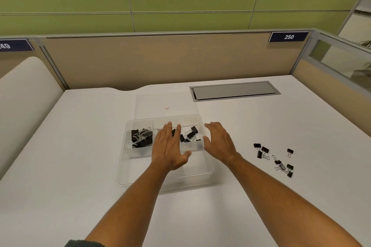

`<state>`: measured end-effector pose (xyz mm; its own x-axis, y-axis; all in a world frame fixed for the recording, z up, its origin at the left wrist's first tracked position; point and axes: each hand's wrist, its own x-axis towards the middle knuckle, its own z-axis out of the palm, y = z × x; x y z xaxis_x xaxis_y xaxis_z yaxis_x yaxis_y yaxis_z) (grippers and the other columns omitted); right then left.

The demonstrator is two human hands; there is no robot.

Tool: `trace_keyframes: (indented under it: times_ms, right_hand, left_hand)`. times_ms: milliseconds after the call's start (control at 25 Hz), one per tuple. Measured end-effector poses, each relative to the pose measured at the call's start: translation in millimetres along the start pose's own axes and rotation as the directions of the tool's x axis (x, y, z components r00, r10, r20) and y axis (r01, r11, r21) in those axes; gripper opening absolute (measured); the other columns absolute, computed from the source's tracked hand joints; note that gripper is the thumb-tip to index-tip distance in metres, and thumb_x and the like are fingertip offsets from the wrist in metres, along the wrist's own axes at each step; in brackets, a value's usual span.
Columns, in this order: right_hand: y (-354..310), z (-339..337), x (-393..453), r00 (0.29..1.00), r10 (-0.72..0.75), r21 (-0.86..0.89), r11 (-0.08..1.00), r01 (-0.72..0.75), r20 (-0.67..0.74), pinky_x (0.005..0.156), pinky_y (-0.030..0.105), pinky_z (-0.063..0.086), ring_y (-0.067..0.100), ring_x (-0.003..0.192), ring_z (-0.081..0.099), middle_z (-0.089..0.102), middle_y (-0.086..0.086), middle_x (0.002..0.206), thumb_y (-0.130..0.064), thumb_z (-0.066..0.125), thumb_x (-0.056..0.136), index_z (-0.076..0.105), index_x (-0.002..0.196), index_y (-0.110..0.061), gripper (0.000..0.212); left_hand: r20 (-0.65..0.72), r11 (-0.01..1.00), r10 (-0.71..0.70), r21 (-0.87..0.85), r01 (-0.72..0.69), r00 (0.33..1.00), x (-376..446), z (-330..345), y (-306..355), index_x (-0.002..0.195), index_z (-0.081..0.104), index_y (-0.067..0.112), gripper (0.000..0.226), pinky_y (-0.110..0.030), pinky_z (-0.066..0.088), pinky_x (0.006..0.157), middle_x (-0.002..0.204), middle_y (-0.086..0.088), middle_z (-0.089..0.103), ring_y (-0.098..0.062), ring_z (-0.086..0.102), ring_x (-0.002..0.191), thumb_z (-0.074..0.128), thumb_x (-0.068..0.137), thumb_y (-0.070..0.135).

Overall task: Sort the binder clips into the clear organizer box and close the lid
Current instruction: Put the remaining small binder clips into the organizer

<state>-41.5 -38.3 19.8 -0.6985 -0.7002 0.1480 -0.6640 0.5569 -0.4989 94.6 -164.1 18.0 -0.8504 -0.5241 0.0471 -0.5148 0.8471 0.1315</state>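
Note:
A clear organizer box point(128, 168) with divided compartments sits on the white desk, its clear lid point(148, 104) lying flat behind it. Large black binder clips point(140, 138) fill the back left compartment, and medium black clips point(190, 134) lie in the back right one. My left hand point(169, 146) hovers flat over the box's middle, fingers straight, hiding the middle compartment. My right hand point(218, 141) hangs over the box's right edge, fingers spread and relaxed, holding nothing. Several small black clips point(275, 159) lie loose on the desk to the right.
A grey cable hatch point(234, 90) is set into the desk at the back right. Beige partition panels point(160, 60) wall the desk at the back and right. A small pinkish dot point(166, 107) shows under the lid.

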Motion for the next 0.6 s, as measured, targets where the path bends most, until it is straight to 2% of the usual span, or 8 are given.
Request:
trace_keyframes:
  times_ms: [160, 600]
  right_hand:
    - [15.0, -8.5, -19.7, 0.998, 0.069, -0.111, 0.991, -0.070, -0.014, 0.113, 0.037, 0.028, 0.026, 0.140, 0.030, 0.033, 0.011, 0.152, -0.030, 0.053, 0.091, 0.035, 0.145, -0.014, 0.059]
    - [77.0, -48.4, -72.4, 0.965, 0.263, -0.236, 0.936, -0.261, -0.023, 0.115, 0.040, 0.022, 0.027, 0.143, 0.023, 0.023, 0.013, 0.156, -0.038, 0.055, 0.086, 0.025, 0.149, -0.017, 0.073]
  left_hand:
    - [0.010, 0.997, 0.064, -0.030, -0.064, 0.998, 1.5, 3.9, 14.5, 0.155, -0.001, 0.019, 0.094, -0.043, 0.004, 0.121, 0.162, -0.015, -0.005, -0.029, -0.002, 0.150, 0.041, 0.084, 0.066]
    - [0.063, 0.962, 0.273, -0.027, -0.271, 0.960, 5.5, 14.1, 86.8, 0.154, -0.004, 0.019, 0.095, -0.042, 0.000, 0.120, 0.162, -0.015, -0.005, -0.029, -0.004, 0.150, 0.042, 0.085, 0.065]
